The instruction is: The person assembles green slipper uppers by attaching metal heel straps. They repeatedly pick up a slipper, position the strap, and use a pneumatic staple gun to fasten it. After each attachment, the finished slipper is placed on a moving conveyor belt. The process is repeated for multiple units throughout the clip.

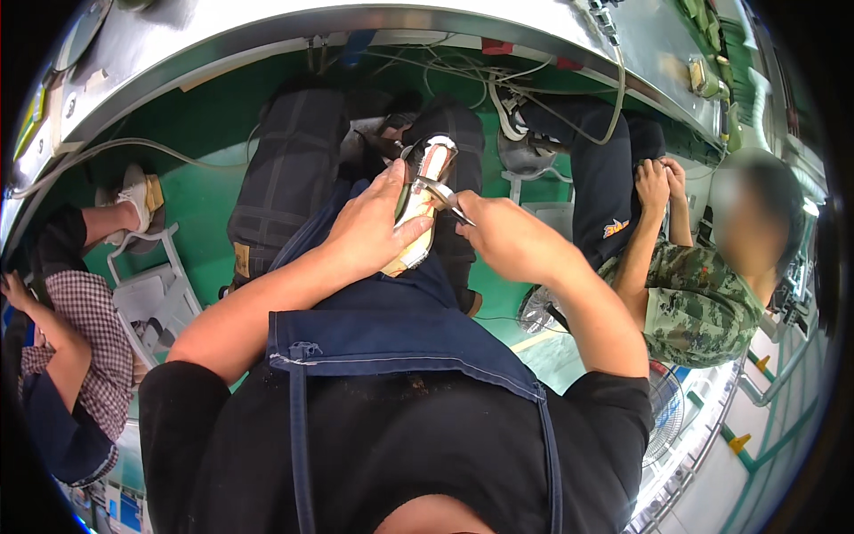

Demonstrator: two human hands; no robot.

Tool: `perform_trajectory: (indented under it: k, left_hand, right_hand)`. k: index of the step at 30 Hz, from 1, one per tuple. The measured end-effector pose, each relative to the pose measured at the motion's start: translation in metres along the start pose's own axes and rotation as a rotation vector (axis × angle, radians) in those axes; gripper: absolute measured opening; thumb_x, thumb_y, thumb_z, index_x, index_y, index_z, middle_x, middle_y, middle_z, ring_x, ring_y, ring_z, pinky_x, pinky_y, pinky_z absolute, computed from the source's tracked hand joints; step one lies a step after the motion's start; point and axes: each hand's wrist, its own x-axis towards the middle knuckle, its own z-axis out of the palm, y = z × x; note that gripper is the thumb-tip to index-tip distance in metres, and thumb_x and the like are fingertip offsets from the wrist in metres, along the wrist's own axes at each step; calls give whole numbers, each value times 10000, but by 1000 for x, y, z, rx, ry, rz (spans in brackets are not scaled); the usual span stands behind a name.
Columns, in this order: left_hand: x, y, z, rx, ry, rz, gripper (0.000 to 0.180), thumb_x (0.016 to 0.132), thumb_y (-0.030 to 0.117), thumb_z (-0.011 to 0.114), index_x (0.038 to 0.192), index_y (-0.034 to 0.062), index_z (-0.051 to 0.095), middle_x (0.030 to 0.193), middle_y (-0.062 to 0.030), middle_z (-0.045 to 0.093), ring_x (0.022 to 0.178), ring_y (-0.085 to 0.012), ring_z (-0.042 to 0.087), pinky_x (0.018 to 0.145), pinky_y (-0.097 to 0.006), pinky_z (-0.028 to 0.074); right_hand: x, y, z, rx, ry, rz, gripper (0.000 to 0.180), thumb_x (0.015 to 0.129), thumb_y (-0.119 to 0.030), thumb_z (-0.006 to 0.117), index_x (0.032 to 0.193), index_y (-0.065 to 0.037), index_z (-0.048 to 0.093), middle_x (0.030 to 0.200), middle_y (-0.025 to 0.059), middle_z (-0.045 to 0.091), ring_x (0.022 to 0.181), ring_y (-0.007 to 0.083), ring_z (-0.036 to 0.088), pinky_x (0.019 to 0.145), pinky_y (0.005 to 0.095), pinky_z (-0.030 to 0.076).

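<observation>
A black shirt (pixel 400 436) and the bib of a navy apron (pixel 400 334) lie nearest, both cut off by the lower edge or the fold of cloth. Beyond the bib, the 2 hands work close together over the lap. The left hand (pixel 378 222) is clamped on a shoe (pixel 412 245), fingers along its left side and thumb across its pale face; its far side is hidden. The shoe lies lengthwise between the knees, its far end white, with a dark rim on the right. The right hand (pixel 498 236) is closed around the handle of a metal tool (pixel 436 186), whose curved head rests against the shoe or just over it; I cannot tell which. Most of the handle is hidden in the fist, so the tool's exact kind is unclear.

Dark checked trousers (pixel 294 178) flank the shoe, over a green floor (pixel 206 191). At right sits a person in a camouflage top (pixel 703 303), hands near each other; anything held there is too small to tell. At left, a 2nd person in a checked top (pixel 89 307) is cut off by the rim, beside a grey stool (pixel 156 294). Farthest, tangled cables (pixel 454 67) hang under a metal bench (pixel 267 34).
</observation>
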Motion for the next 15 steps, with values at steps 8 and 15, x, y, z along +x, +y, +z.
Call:
perform_trajectory:
  k: [8,15]
  left_hand:
    - [-3,-3,1,-44,13,-4,896,950,366,722,1568,-117,290,1529,-306,453,1384,-449,506,1160,-428,414]
    - [-2,-5,0,-57,18,-37,902,928,375,748,1557,-106,317,1496,-281,486,1364,-441,520,1147,-433,417]
  right_hand:
    - [16,-17,-22,-60,-164,29,236,1031,-129,571,1119,74,489,856,306,671,871,501,668,746,532,510]
    - [11,-13,-3,-238,-63,17,123,999,-55,544,1025,60,509,824,299,698,818,482,705,732,537,552]
